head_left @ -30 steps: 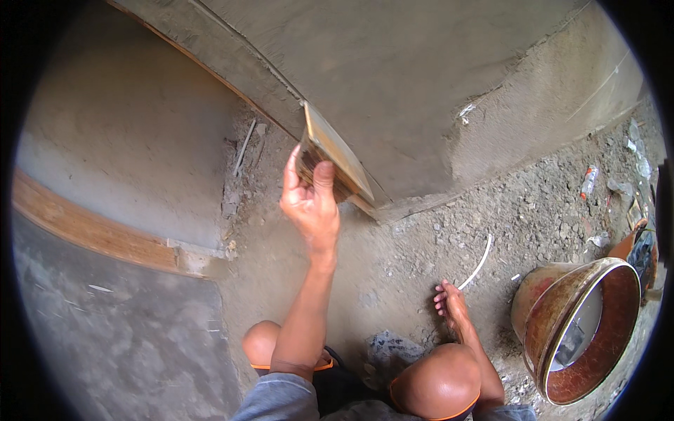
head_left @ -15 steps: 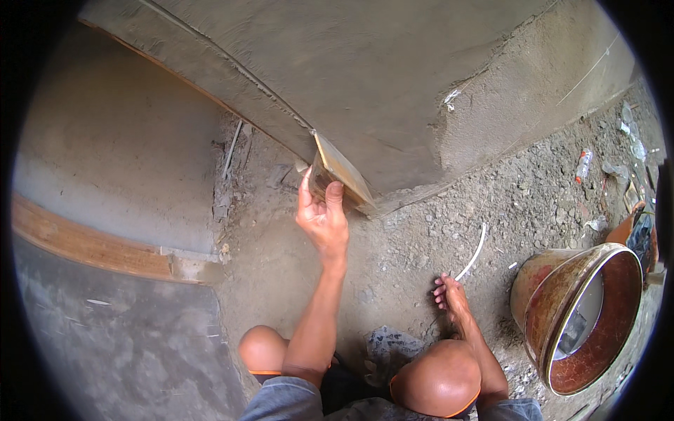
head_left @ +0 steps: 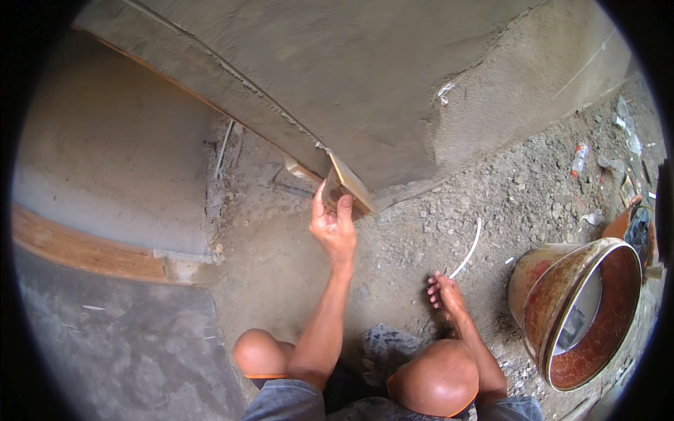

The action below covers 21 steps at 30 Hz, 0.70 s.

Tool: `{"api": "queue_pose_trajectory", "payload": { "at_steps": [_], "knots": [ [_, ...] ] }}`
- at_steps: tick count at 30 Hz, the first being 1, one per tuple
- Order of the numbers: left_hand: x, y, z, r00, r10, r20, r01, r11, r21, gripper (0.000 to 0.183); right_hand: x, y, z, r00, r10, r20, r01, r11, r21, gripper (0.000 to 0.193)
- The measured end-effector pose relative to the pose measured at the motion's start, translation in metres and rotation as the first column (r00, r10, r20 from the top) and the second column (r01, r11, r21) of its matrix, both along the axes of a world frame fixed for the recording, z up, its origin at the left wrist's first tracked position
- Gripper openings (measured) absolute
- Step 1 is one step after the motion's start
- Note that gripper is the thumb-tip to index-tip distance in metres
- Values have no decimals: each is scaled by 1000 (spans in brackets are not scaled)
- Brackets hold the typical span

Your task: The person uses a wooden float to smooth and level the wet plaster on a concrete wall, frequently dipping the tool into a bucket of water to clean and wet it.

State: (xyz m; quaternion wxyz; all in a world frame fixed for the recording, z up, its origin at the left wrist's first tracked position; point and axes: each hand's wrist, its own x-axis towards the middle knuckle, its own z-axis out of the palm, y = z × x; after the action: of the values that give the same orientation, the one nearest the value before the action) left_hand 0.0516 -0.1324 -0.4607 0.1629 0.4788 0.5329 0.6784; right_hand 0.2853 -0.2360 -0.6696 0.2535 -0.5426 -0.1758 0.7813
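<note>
My left hand [head_left: 333, 228] is closed on a thin wooden board [head_left: 352, 186] with a pale yellowish edge, thumb on one side and fingers on the other. The board stands tilted against the lower end of the edge of the grey plastered wall [head_left: 337, 77]. Its far face is partly hidden. My right hand [head_left: 446, 295] hangs low by my right knee, its fingers loosely curled and a little apart, with nothing visible in them. Just beyond its fingertips, a curved white strip [head_left: 472, 249] lies on the rubble.
A large stained bucket [head_left: 530, 288] stands tilted at the right, with greyish liquid inside. Behind it are litter and a small orange-and-white tube [head_left: 579, 160]. A wooden sill [head_left: 91, 249] crosses the left side. Crumpled plastic [head_left: 390, 340] lies between my knees.
My left hand and the board have slid down along the wall edge, toward me and slightly right. A wooden piece behind the board now shows more. My right hand stays nearly still.
</note>
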Motion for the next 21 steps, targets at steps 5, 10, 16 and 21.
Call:
{"api": "queue_pose_trajectory", "payload": {
  "at_steps": [5, 10, 16, 21],
  "knots": [
    [6, 3, -8, 999, -15, 44, 14, 1000, 25, 54, 2, -3, -5, 1000, -14, 9, 14, 1000, 7, 40],
    [2, 1, -21, 1000, -3, 13, 3, 1000, -9, 55, 0, -6, -9, 1000, -8, 13, 8, 1000, -1, 41],
    [4, -4, -38, 997, -39, 71, 41, 999, -29, 56, -4, -10, -15, 1000, -15, -14, 15, 1000, -7, 41],
    [4, -7, -49, 996, -26, 80, 32, 996, -80, 55, 0, -9, -13, 1000, -10, 3, 10, 1000, -2, 41]
  ]
}}
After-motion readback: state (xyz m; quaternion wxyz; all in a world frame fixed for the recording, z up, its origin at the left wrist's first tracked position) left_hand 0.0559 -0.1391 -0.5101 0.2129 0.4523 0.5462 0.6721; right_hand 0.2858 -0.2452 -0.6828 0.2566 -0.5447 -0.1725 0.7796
